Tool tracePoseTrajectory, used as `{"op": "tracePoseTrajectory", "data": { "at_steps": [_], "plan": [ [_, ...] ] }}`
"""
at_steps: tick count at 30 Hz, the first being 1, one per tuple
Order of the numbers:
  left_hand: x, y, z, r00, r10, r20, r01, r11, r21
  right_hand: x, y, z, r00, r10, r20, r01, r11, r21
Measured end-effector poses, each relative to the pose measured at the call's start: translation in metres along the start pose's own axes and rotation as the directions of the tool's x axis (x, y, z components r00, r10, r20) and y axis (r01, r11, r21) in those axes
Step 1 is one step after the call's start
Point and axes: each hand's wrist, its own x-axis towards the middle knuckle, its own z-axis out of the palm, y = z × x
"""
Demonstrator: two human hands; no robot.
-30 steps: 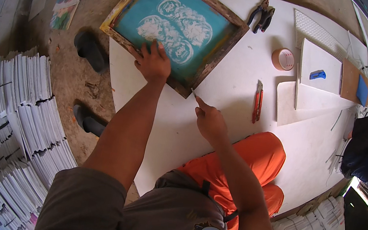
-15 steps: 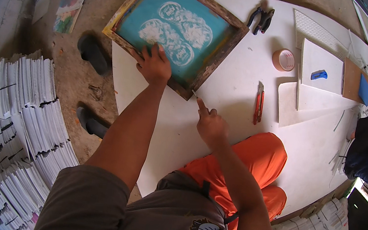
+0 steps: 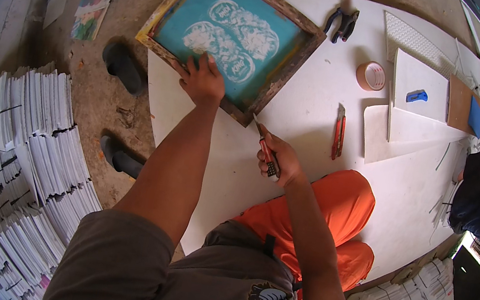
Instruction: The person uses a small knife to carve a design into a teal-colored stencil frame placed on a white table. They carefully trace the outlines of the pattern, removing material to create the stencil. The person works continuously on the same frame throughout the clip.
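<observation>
A wooden screen-printing frame with a teal mesh and pale printed shapes lies on a large white board. My left hand presses flat on the frame's near edge, fingers spread over the mesh. My right hand grips a red utility knife, its blade pointing up at the frame's near right corner. My orange-clad knee rests on the board just below that hand.
A second red cutter, a tape roll, black pliers and white sheets with a blue object lie to the right. Two dark sandals sit on the dirt floor. Stacks of bundled paper fill the left.
My right hand has drawn back toward me along the frame's near edge, and the red knife in it is now plainly visible. My left hand stays on the frame.
</observation>
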Motion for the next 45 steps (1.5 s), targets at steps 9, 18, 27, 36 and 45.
{"op": "tracePoseTrajectory", "data": {
  "at_steps": [9,18,27,36,45],
  "plan": [
    [-0.002,0.001,-0.004,1.0,0.005,0.001,-0.005,1.0,-0.005,-0.014,0.038,0.024,0.752,-0.653,0.093,0.054,-0.08,-0.995],
    [-0.003,0.0,-0.001,0.999,0.013,-0.043,-0.014,1.0,-0.018,-0.008,0.032,0.033,0.795,-0.604,0.063,-0.025,-0.135,-0.991],
    [-0.003,0.0,0.001,0.999,0.008,-0.037,-0.009,1.0,-0.026,-0.013,0.027,0.046,0.773,-0.632,0.043,-0.099,-0.188,-0.977],
    [-0.002,0.0,-0.002,1.0,0.004,-0.01,-0.004,1.0,0.008,-0.016,0.026,0.048,0.794,-0.607,0.02,-0.105,-0.17,-0.98],
    [-0.003,0.0,-0.003,1.0,0.021,-0.005,-0.021,1.0,0.018,-0.013,0.014,0.06,0.887,-0.456,-0.071,-0.102,-0.043,-0.994]
  ]
}}
